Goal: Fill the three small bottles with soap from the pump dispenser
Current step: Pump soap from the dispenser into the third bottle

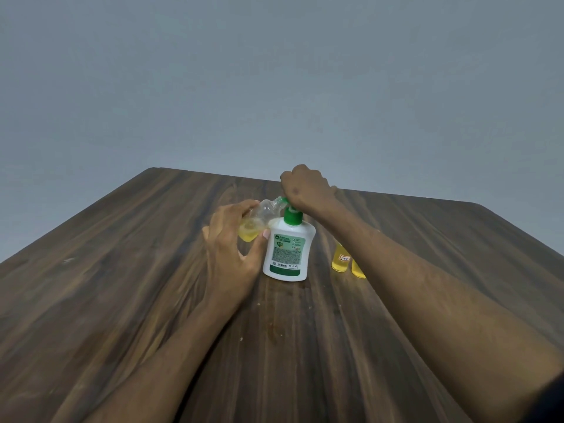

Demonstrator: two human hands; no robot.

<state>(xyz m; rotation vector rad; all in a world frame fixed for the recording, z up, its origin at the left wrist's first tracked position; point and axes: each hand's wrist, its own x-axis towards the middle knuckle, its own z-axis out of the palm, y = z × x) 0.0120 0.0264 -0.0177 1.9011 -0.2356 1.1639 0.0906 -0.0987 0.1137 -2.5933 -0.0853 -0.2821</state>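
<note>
A white pump dispenser [287, 254] with a green pump stands upright on the wooden table [122, 270]. My right hand [306, 189] lies over the pump head with its fingers curled down on it. My left hand [232, 248] grips a small clear bottle [264, 213], tilted with its open neck against the green spout. Yellow soap sits in that bottle's lower end. Two more small bottles of yellow soap [341, 259] [357, 268] stand to the right of the dispenser, partly hidden behind my right forearm.
The table's far edge lies just behind my right hand, in front of a plain grey wall. Small drips and specks mark the wood in front of the dispenser [274, 328].
</note>
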